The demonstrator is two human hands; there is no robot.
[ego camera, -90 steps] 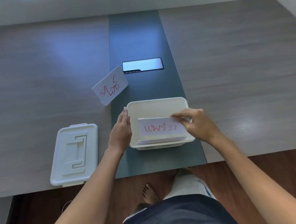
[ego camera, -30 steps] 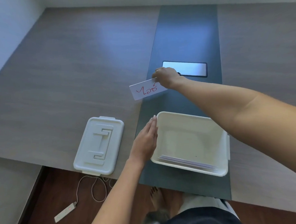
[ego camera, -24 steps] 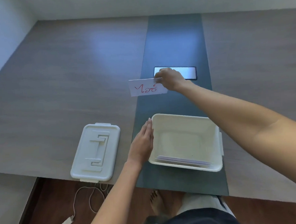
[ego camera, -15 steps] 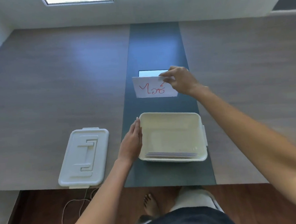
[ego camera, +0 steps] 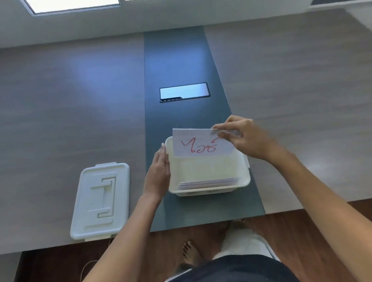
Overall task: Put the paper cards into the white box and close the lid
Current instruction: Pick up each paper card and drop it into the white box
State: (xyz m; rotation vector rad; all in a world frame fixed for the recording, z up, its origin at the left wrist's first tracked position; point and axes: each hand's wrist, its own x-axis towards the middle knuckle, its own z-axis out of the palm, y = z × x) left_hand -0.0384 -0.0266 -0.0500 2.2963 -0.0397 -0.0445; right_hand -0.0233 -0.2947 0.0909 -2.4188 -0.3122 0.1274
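While the right hand (ego camera: 248,140) pinches a paper card (ego camera: 199,145) by its top edge over the white box (ego camera: 209,188), frame centre | left hand (ego camera: 158,176) flat, unclenched against box's left wall | cards (ego camera: 207,182) inside | lid (ego camera: 100,201) lower left on table (ego camera: 49,105).

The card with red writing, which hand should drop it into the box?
Right. The right hand already pinches the card by its top edge above the open box. The left hand lies flat against the box's left wall, probably steadying it.
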